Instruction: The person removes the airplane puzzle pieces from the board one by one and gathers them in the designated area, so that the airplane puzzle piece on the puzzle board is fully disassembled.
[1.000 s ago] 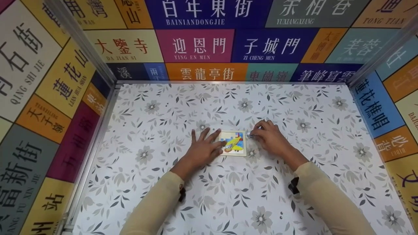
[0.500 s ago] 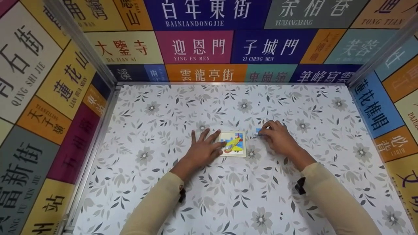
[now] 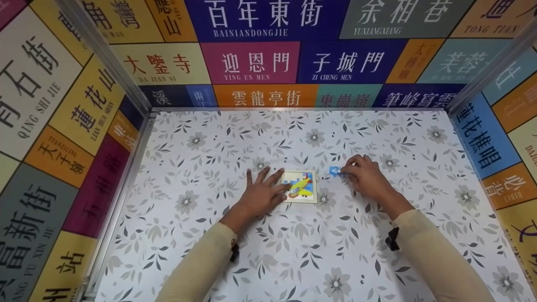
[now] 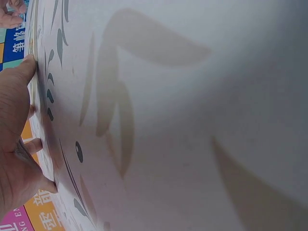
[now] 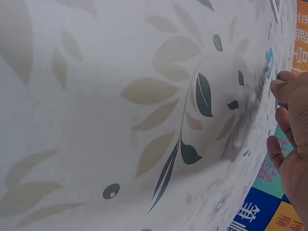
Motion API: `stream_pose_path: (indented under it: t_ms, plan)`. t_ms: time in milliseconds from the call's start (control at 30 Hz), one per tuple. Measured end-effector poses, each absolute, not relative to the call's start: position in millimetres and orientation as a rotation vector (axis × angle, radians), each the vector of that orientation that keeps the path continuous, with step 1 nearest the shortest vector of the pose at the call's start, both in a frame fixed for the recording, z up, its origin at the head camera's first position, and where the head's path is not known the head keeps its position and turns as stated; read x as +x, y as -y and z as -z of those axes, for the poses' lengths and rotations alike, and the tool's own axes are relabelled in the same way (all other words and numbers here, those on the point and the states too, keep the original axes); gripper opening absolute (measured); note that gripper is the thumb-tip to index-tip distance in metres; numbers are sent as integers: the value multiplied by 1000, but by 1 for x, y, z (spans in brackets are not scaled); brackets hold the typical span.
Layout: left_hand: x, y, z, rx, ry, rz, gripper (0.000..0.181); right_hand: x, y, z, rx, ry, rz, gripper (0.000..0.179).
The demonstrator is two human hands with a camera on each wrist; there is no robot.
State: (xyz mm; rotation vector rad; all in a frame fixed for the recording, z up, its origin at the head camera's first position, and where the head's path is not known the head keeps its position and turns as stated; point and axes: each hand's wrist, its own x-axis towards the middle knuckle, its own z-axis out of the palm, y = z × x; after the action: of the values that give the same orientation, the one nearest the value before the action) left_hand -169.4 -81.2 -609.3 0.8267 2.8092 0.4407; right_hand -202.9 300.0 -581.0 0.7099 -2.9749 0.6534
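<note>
A small framed jigsaw puzzle (image 3: 301,185) with a yellow airplane picture lies flat on the table; bare cream board shows at its upper left. My left hand (image 3: 260,196) rests with spread fingers on its left side, covering part of it. To the right, a blue and white puzzle piece (image 3: 334,171) lies apart from the frame. The thumb and forefinger of my right hand (image 3: 366,176) pinch at its right side, where a small dark blue edge shows; whether this is a second piece is unclear. The right wrist view shows the blue piece (image 5: 269,62) just beyond the fingertips.
The table (image 3: 235,142) has a white covering printed with grey leaves and flowers. Colourful panels with lettering (image 3: 256,63) wall off its back and both sides. Metal edging (image 3: 293,108) runs along the back.
My right hand has moved right, away from the puzzle frame, and the blue piece has come into clearer view by its fingertips. The left hand has stayed in place.
</note>
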Motion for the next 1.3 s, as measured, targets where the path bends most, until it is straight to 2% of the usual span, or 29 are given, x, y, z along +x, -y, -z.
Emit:
stream_pose_path:
  t_ms: [400, 1300]
  plan:
    - [-168, 80, 611, 831, -2807, -460, 50, -203, -315, 585, 650, 3024, -638, 22]
    - [-169, 82, 609, 848, -2813, -440, 50, -208, -313, 592, 649, 2993, -609, 22]
